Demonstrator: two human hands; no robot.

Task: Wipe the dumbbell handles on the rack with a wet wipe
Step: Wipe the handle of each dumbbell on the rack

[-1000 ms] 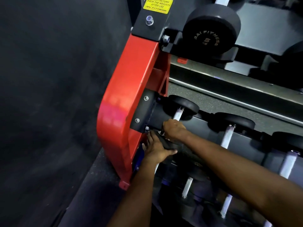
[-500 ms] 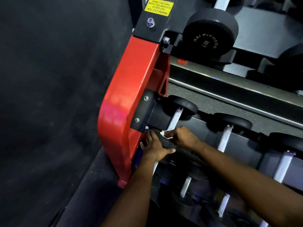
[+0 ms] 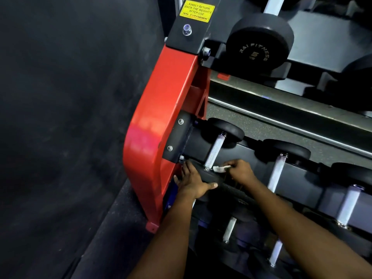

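Head view: left hand (image 3: 193,184) lies flat on the near black end of the first dumbbell, at the left of the rack (image 3: 161,117), fingers straight. Right hand (image 3: 240,171) pinches the wet wipe (image 3: 220,168) just beside the handle (image 3: 214,150), at its near end. I think this one's abt done. Nxt: go right to the next handle (image 3: 278,170) & wrap the wipe round it. 1 s ago the right hand was up on the handle; now it's bare.
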